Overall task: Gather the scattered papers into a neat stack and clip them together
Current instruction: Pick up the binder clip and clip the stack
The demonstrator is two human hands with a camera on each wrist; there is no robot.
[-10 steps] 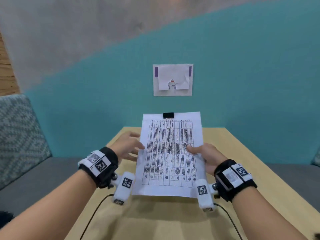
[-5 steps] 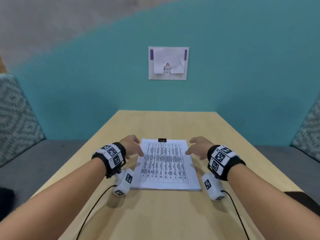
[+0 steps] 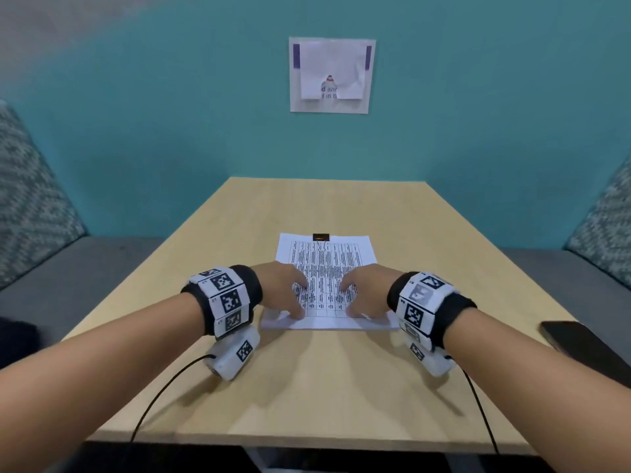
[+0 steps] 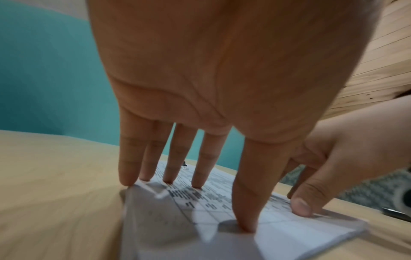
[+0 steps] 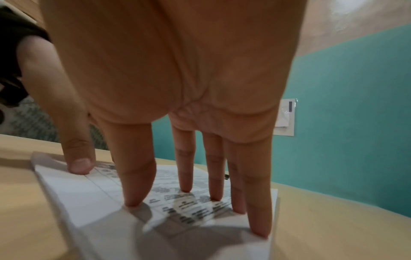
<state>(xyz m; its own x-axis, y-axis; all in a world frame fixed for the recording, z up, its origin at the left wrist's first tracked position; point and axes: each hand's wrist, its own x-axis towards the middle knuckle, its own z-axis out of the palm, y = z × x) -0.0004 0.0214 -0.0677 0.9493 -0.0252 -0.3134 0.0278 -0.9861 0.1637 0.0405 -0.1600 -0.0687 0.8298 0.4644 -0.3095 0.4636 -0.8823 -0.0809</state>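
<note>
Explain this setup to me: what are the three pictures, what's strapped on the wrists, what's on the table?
No robot here: a person wears three cameras. The wide picture comes from a head camera; the two close-ups look along each palm from wrist cameras on the marker-covered bands. On the wooden table lies a stack of printed papers, with a black binder clip on its far edge. The left hand and right hand press it flat with straight fingers; nothing is gripped. A dark phone lies at the right edge.
</note>
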